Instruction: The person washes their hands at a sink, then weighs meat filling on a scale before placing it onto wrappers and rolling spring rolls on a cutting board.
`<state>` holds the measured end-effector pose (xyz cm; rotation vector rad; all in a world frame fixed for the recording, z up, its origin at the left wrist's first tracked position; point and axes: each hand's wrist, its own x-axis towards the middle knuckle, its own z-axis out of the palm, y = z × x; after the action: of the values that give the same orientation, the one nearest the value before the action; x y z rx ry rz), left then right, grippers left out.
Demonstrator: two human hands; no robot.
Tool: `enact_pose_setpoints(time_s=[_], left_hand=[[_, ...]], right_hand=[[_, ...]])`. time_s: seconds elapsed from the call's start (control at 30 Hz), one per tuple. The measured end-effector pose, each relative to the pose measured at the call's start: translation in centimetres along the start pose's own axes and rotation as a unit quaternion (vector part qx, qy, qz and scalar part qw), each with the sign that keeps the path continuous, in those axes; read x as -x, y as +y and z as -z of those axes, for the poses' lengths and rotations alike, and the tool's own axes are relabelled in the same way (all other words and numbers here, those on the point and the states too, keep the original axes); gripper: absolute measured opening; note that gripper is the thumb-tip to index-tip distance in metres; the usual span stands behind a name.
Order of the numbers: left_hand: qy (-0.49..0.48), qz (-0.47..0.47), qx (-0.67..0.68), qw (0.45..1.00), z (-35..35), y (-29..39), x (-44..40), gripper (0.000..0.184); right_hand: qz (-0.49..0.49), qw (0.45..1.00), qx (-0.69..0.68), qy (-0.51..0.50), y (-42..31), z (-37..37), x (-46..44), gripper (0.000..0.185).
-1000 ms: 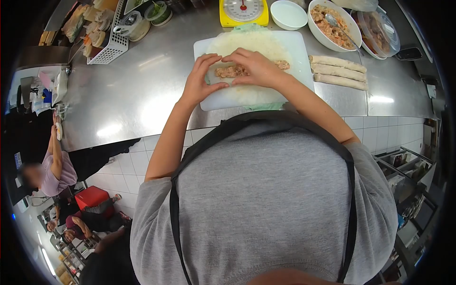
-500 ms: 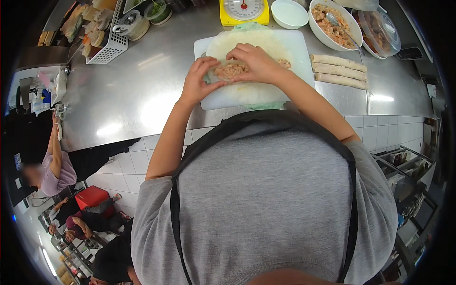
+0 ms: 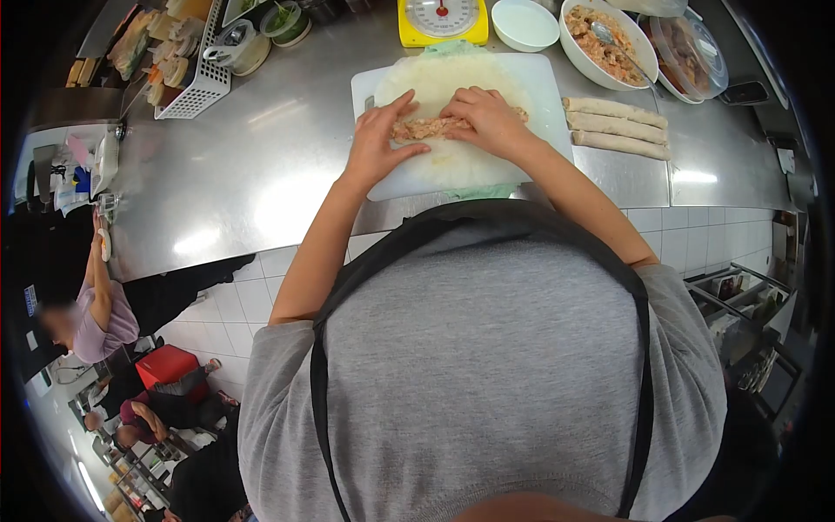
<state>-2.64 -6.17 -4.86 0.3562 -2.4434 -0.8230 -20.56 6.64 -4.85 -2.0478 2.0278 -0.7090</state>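
A strip of minced filling (image 3: 421, 130) lies across a pale, round wrapper sheet (image 3: 435, 83) on a white cutting board (image 3: 364, 85). My left hand (image 3: 379, 143) is at the strip's left end, thumb and fingers spread apart on either side of it. Over the middle and right of the strip, my right hand (image 3: 491, 123) curls its fingers down, with the thumb on the near side, pinching the filling. Part of the strip is hidden under that hand. Green film (image 3: 487, 191) peeks out beneath the wrapper at the near edge.
Several pale rolls (image 3: 617, 129) lie right of the board. Behind stand a yellow scale (image 3: 442, 33), a white bowl (image 3: 525, 26), a bowl of filling (image 3: 578, 61) with a spoon, and a lidded tub (image 3: 696, 65). A white basket (image 3: 196, 91) is far left; co-workers (image 3: 104, 304) are beyond.
My left hand has opened wider, its fingers moving up and away from the filling. My right hand has shifted right along the strip, uncovering more of its middle.
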Motion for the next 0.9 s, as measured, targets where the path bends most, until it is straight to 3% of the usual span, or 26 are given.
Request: enact_pose_setpoints(time_s=[0.1, 0.2, 0.23, 0.3, 0.33, 0.4, 0.53, 0.6, 0.7, 0.73, 0.8, 0.83, 0.9], left_hand=[[-0.045, 0.077, -0.008, 0.996, -0.8, -0.3, -0.2, 0.067], [-0.061, 0.082, 0.025, 0.994, -0.2, -0.2, -0.1, 0.062], [-0.06, 0.081, 0.024, 0.995, 0.0, 0.2, -0.2, 0.062], [0.017, 0.02, 0.058, 0.998, 0.3, 1.2, -0.3, 0.039], [0.017, 0.021, 0.058, 0.998, 0.3, 0.8, -0.3, 0.039], [-0.054, -0.005, 0.001, 0.999, 0.4, -0.2, -0.5, 0.019], [-0.038, 0.003, -0.008, 0.999, 0.6, -1.2, 0.0, 0.008], [-0.052, 0.042, 0.006, 0.998, 1.0, -1.7, 0.2, 0.015], [-0.025, 0.026, 0.037, 0.999, 1.6, -1.5, 0.6, 0.029], [-0.026, 0.026, 0.038, 0.999, 1.4, -1.2, 0.4, 0.029], [0.019, -0.016, -0.052, 0.998, 0.7, -0.4, 0.1, 0.057], [0.017, -0.018, -0.05, 0.998, 0.0, -0.3, -0.1, 0.057], [-0.096, 0.039, -0.018, 0.994, -1.1, -0.1, -0.8, 0.073]], right_hand=[[-0.013, 1.0, -0.009, -0.005, 0.2, -0.3, 0.0, 0.032], [0.025, 0.999, -0.031, 0.029, 0.0, 0.9, 0.7, 0.03], [0.019, 0.992, -0.097, 0.073, 0.1, 1.4, 0.9, 0.028], [0.014, 0.98, -0.164, 0.114, 0.9, 1.8, 1.3, 0.027], [0.018, 0.988, -0.131, 0.081, 1.9, 1.7, 1.4, 0.024], [0.02, 0.994, -0.098, 0.049, 2.3, 1.1, 1.6, 0.021], [0.046, 0.996, -0.051, 0.057, 1.4, 0.5, 0.9, 0.016], [0.071, 0.995, -0.02, 0.072, 1.0, 0.7, 0.8, 0.018], [0.028, 0.989, -0.139, 0.044, 0.3, 1.8, 0.5, 0.023], [0.019, 0.992, -0.106, 0.065, -0.1, 1.7, 0.3, 0.027], [0.007, 0.993, -0.075, 0.086, -0.3, 1.3, 0.2, 0.03], [-0.002, 0.999, -0.037, 0.028, -0.1, 1.0, 0.1, 0.032], [-0.01, 1.0, 0.004, -0.029, 0.3, 0.9, 0.2, 0.033]])
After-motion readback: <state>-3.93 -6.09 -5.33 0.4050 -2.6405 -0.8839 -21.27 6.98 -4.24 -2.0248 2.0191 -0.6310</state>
